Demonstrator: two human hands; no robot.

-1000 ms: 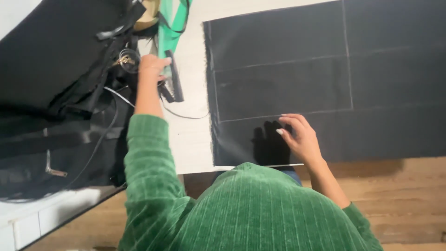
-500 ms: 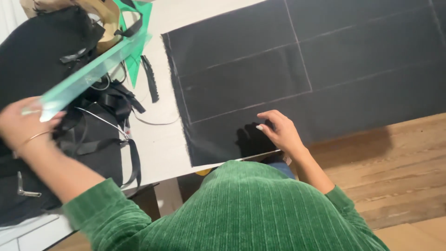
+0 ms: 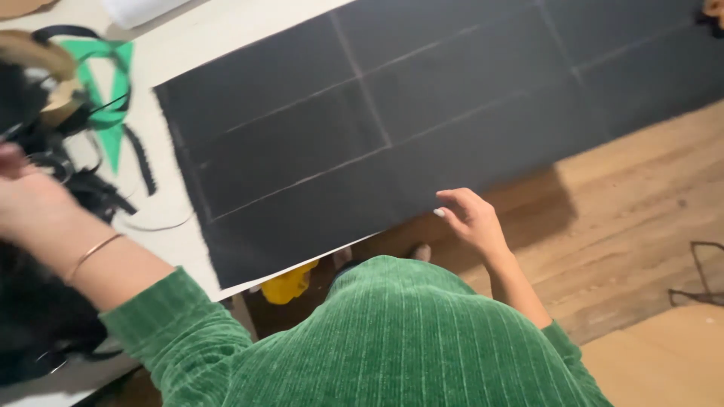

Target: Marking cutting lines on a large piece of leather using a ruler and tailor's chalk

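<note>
A large black fabric (image 3: 422, 120) marked with pale chalk lines lies flat on a white table (image 3: 188, 45). My right hand (image 3: 471, 218) hovers just past the fabric's near edge with fingers spread and nothing in it. At the far left, my left hand (image 3: 26, 200) is blurred, with a thin bangle on the wrist. It is over a heap of black straps and bags (image 3: 45, 151), and its fingers are not clear. A green see-through triangle ruler (image 3: 102, 98) lies on the table beside that heap.
A yellow object (image 3: 290, 283) sits under the table edge. Wooden floor (image 3: 633, 196) extends to the right, with a dark cable (image 3: 697, 279) on it. A white roll (image 3: 143, 9) lies at the table's far side. My green ribbed sleeves fill the bottom.
My left hand, which held up a green ruler half a second ago, has dropped to the strap heap. My right hand lifted off the fabric to its near edge. The view swung right.
</note>
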